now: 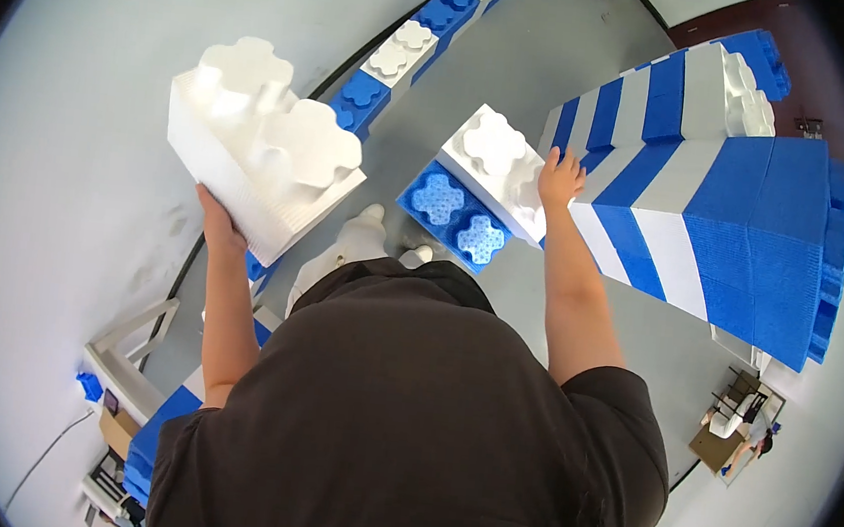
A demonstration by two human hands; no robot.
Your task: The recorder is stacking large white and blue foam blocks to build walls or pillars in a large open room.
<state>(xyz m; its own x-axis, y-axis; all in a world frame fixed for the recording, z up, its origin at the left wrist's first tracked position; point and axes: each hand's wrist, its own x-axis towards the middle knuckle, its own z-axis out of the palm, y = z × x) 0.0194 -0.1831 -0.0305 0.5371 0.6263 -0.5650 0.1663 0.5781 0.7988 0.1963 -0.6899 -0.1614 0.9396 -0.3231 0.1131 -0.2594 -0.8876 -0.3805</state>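
Observation:
A large white foam building block (pixel 264 139) with flower-shaped studs is raised at the left, tilted, in my left hand (pixel 220 221). My thumb side shows along its lower edge; the other fingers are hidden behind it. My right hand (pixel 561 179), fingers somewhat apart, lies between a white studded block (pixel 476 155) and the side of a tall blue-and-white striped stack of blocks (pixel 640 182). It seems to rest against the stack, though exact contact is unclear. Beside that white block, closer to my feet, is a blue block (pixel 424 219) with paler blue studs.
A row of alternating blue and white blocks (pixel 400 53) runs along the wall at the left. Behind my left arm stand a white frame (pixel 128 348) and more blue blocks (pixel 161 431). Another person (pixel 756 443) is far off at the lower right, near a brown box (pixel 715 450).

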